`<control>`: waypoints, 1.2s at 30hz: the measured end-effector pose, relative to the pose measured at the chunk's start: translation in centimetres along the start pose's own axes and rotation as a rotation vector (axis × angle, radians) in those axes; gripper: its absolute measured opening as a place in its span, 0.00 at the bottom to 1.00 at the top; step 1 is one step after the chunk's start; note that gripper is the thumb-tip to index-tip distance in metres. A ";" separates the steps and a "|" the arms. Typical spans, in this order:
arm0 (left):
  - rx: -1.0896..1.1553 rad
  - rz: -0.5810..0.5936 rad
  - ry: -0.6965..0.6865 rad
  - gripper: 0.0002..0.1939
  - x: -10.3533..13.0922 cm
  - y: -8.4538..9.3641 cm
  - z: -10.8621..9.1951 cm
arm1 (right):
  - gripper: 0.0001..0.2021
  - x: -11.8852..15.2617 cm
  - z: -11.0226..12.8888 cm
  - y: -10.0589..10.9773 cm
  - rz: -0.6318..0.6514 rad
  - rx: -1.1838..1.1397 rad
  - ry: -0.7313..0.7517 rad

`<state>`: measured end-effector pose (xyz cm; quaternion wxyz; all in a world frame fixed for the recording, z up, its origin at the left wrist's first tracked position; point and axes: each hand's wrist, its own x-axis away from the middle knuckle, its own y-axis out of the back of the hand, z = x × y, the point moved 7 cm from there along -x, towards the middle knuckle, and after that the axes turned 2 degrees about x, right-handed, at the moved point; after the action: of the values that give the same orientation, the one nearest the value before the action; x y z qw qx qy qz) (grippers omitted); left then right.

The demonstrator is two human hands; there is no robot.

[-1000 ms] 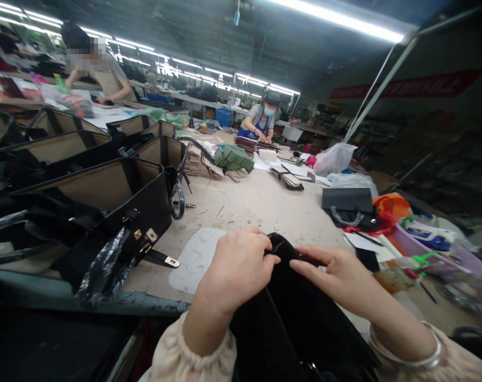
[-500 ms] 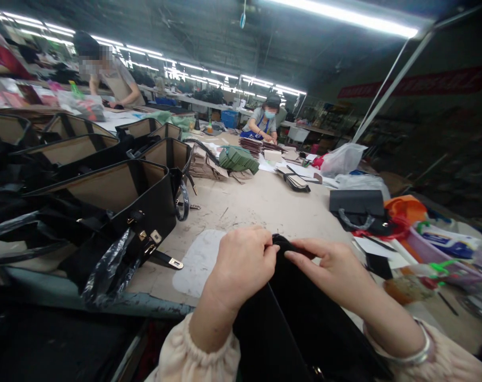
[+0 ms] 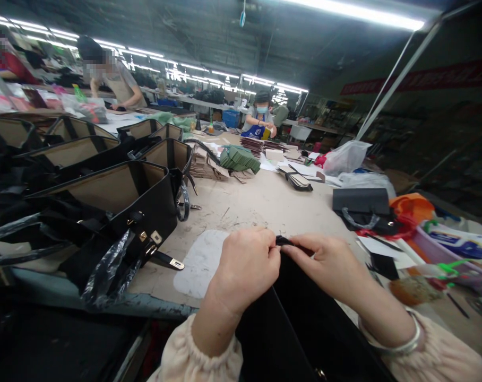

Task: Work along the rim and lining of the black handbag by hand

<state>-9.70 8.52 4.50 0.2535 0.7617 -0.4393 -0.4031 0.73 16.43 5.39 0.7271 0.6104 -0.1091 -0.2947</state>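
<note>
A black handbag (image 3: 270,329) stands close in front of me, its far top edge pinched between both hands. My left hand (image 3: 247,265) is closed on that edge, fingers curled with the knuckles up. My right hand (image 3: 326,262) grips the same edge from the other side, thumb and fingertips pressed together just beside the left. A bit of gold-coloured metal (image 3: 320,374) shows low on the bag. The bag's lower part runs out of view, and what the fingertips press is partly hidden.
Several open black handbags (image 3: 145,196) with tan insides crowd the left of the table (image 3: 249,212). A white paper shape (image 3: 199,265) lies near the left wrist. Right of me are a closed black bag (image 3: 362,207) and a purple basket (image 3: 424,249). Co-workers (image 3: 115,79) work farther back.
Both hands keep their pinch on the handbag. The fingers have shifted slightly, covering more of the bunched black edge. At the back, a co-worker has straightened and raised their hands.
</note>
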 end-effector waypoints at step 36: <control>0.159 -0.023 -0.028 0.05 0.2 0.3 -0.3 | 0.07 0.2 -1.0 -0.1 0.104 -0.181 -0.043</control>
<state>-9.55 8.21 4.83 0.1813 0.7786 -0.4649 -0.3805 1.39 17.16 5.07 0.7912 0.5290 -0.1292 -0.2783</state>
